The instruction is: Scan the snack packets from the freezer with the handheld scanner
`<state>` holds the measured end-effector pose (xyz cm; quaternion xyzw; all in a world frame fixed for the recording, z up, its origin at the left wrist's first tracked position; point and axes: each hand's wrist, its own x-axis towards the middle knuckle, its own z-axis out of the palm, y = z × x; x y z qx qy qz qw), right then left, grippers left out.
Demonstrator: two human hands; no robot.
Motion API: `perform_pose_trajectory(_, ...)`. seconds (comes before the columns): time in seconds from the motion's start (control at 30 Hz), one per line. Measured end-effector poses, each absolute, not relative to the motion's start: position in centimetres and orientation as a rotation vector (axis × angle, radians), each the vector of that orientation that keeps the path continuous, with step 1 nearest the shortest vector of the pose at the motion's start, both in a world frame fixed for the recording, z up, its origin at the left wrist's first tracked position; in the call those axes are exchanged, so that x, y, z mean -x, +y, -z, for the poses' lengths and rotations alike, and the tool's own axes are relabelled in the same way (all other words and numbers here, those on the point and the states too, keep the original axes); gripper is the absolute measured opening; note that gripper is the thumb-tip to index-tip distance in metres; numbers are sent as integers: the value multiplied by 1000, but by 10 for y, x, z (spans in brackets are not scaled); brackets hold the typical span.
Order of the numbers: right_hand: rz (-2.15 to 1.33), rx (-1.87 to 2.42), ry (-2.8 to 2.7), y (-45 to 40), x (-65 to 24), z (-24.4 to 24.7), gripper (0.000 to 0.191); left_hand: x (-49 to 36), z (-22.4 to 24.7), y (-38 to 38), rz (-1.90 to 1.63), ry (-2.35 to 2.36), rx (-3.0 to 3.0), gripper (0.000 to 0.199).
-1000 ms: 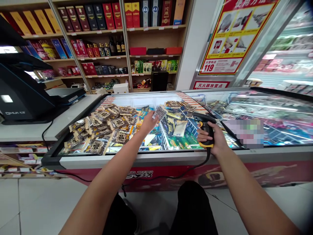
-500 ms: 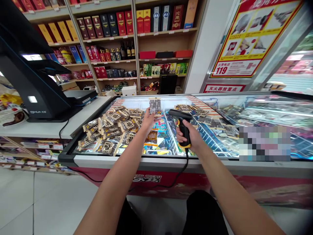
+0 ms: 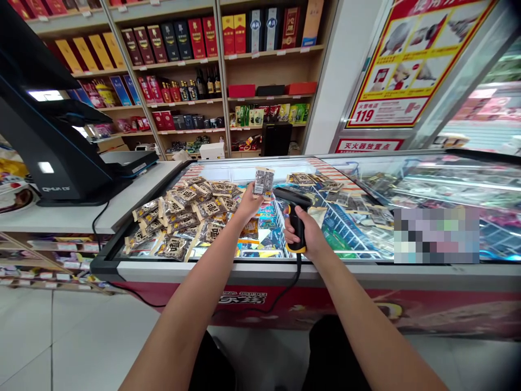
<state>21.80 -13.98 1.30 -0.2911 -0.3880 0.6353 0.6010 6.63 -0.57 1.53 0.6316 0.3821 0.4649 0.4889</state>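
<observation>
My left hand (image 3: 249, 203) grips a small snack packet (image 3: 264, 182), its printed back with a barcode facing me, above the glass top of a chest freezer (image 3: 163, 269). Wrapped round the handle of a black and yellow barcode scanner (image 3: 296, 222) is my right hand (image 3: 310, 231). The scanner's head points left, close beside the packet. A cable hangs from the handle's bottom. To the left of my left hand lies a heap of similar snack packets (image 3: 185, 203) on the glass. More packets (image 3: 350, 201) lie to the right, behind the scanner.
On the left a counter (image 3: 163, 182) carries a black checkout terminal (image 3: 69, 168). Shelves (image 3: 175, 62) of boxes and bottles stand behind the freezer. A red and yellow poster (image 3: 401, 65) hangs at the right. The scanner's cable (image 3: 280, 296) droops across the freezer's front.
The packet has moved slightly right and tilted in my left hand. My right hand has brought the scanner a little left, nearer to the packet. The view has shifted slightly.
</observation>
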Motion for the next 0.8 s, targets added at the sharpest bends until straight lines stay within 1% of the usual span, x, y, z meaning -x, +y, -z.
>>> perform_pose_trajectory(0.1, -1438, 593, -864, -140, -221, -14, 44, -65, -16, -9, -1090, 871, -1558, 53)
perform_pose_trajectory(0.23, -1428, 550, -843, -140, -224, -15, 42, -63, -14, -10, -1002, 931, -1773, 55)
perform_pose_trajectory(0.33, -1424, 557, -843, -140, -223, -15, 43, -62, -10, -8, -1001, 925, -1890, 54)
perform_pose_trajectory(0.53, -1430, 571, -841, -138, -224, -14, 47, -61, -15, -12, -989, 967, -1918, 57)
perform_pose_trajectory(0.7, -1444, 565, -832, -138, -225, -14, 46, -61, -18, -15, -946, 1028, -1928, 57)
perform_pose_trajectory(0.8, -1447, 548, -820, -138, -225, -13, 44, -61, -17, -13, -999, 1018, -1972, 55)
